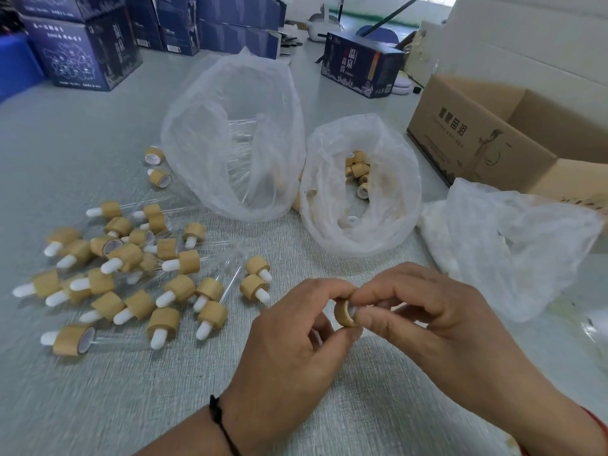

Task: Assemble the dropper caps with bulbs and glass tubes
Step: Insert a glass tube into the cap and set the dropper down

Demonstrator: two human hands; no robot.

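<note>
On the grey table (98, 406) I see my left hand (286, 343) and right hand (427, 324) both pinching one bamboo cap (345, 312); fingers hide its far end. Left of it lie finished droppers (131, 274). Beyond it, the clear bag (230, 143) blurs its glass tubes; the navy box (360, 69) reads 温泉苗浴.
</note>
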